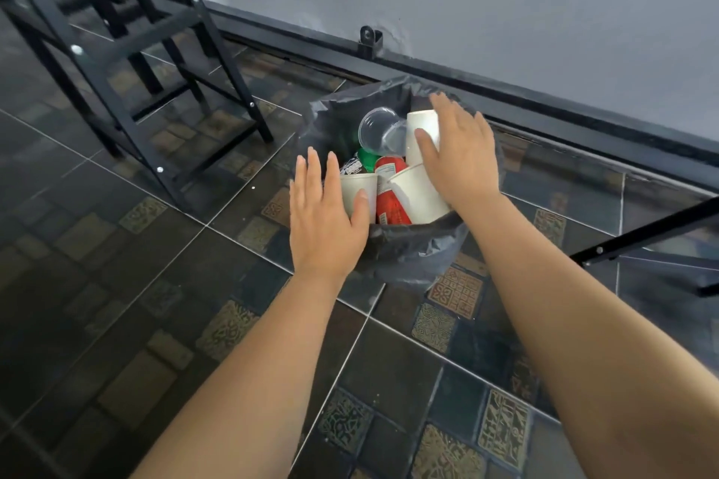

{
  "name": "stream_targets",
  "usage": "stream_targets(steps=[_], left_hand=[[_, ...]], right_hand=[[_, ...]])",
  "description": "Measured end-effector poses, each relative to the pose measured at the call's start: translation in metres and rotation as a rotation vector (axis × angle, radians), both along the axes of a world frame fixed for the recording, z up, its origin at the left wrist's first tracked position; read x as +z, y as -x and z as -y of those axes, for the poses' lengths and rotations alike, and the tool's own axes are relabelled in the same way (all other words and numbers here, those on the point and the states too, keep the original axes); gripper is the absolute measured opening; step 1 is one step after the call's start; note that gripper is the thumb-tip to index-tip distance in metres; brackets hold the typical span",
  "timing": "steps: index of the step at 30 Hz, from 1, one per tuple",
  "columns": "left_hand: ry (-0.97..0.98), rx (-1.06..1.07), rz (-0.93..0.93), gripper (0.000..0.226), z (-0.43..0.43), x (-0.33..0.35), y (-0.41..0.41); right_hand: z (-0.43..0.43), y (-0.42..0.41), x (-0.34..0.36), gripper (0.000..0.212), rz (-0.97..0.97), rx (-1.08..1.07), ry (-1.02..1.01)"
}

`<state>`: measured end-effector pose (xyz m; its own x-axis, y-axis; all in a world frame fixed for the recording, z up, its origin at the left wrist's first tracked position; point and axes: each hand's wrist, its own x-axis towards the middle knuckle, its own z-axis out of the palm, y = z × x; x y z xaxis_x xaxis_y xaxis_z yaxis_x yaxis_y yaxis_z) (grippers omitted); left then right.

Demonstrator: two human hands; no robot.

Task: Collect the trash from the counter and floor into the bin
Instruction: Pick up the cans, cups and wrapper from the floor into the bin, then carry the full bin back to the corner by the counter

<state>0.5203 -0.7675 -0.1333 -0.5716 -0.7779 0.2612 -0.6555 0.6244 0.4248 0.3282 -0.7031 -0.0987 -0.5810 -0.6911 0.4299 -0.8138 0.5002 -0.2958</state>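
A bin lined with a black bag (412, 249) stands on the tiled floor by the wall. Inside lie a red can (389, 194), something green (367, 157), a clear plastic cup (379, 130) and three white paper cups (360, 187) (418, 192) (422, 124). My left hand (323, 218) hovers over the bin's left rim with fingers spread, its thumb against the nearest paper cup. My right hand (459, 159) is spread flat over the bin's right side, partly covering the back paper cup. Neither hand grips anything.
Black metal stool legs (128, 62) stand on the floor to the left of the bin. Another black frame bar (642, 237) reaches in from the right. A dark skirting with a small bracket (369, 41) runs along the grey wall behind.
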Motion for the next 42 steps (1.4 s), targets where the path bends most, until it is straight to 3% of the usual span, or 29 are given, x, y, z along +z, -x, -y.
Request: stream_targets(steps=[4,8,11,16,22,27,35,42], left_hand=[[-0.104,0.009,-0.113,0.064,0.004,0.006,0.002],[-0.268,0.143,-0.24,0.057,0.025,0.02,0.011],[-0.47,0.208,-0.261,0.051,0.044,0.029,0.018],[-0.598,0.179,-0.433,0.038,0.061,0.022,0.026],[-0.818,0.261,-0.674,0.045,0.065,0.019,0.034],[-0.873,0.292,-0.689,0.046,0.052,0.03,0.016],[-0.908,0.287,-0.563,0.045,0.01,0.162,-0.024],[-0.964,0.253,-0.457,0.046,-0.048,0.37,-0.055]], right_hand=[[-0.02,0.017,0.004,0.052,0.072,-0.162,-0.026],[-0.039,0.023,-0.001,0.058,0.429,-0.248,-0.083],[-0.038,0.02,-0.002,0.056,0.771,-0.224,0.088],[-0.038,0.023,-0.007,0.054,1.027,-0.186,0.342],[-0.035,0.028,-0.013,0.052,1.171,-0.198,0.433],[-0.046,0.003,0.007,0.052,1.28,-0.239,0.471],[-0.099,-0.056,0.132,0.054,1.4,-0.396,0.51],[-0.168,-0.107,0.334,0.055,1.441,-0.534,0.566]])
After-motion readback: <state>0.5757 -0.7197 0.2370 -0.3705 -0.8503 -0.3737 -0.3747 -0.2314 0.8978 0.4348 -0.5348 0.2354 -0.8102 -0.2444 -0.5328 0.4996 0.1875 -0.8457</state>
